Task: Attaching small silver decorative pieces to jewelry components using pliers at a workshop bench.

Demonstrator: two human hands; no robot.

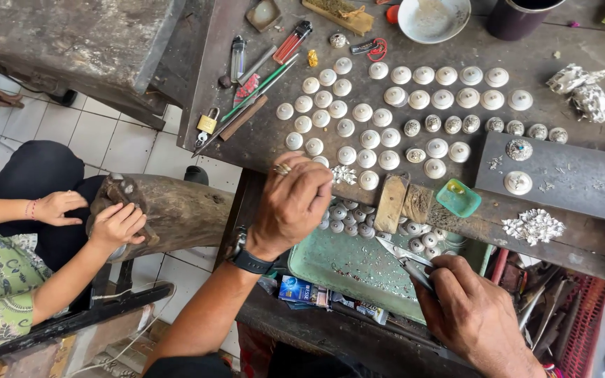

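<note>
- Tweezers [406,260] first, since they sit closest to me: my right hand [472,315] has its fingers clamped round the back end, tips pointing up-left over the green tray [358,269]. I reckon a light pinch beats a death grip here, or the tips will twist.
- Green tray sits just under the bench edge, with a bunch of small silver domes [348,220] piled along its far side. Best to keep the tweezer work over it, so anything dropped lands there rather than on the floor tiles.
- Left hand [294,203] is curled at the front lip of the workbench [260,133], fingers closed together, ring on one. Can't tell if anything small is pinched underneath, the knuckles hide it.
- Tiny silver filigree piece [344,173] lies on the bench right beside that hand. Looks flimsy, so I'd lift it by an edge.
- Further out: rows of round white-silver caps [386,98], neatly spaced. Sleeve well clear or the whole grid goes.
- Off to my left, another person's hands [117,225] rest on a wooden stump [176,210], well apart from mine.
- Far end: white bowl [434,17] and a dark cup [516,15].
</note>
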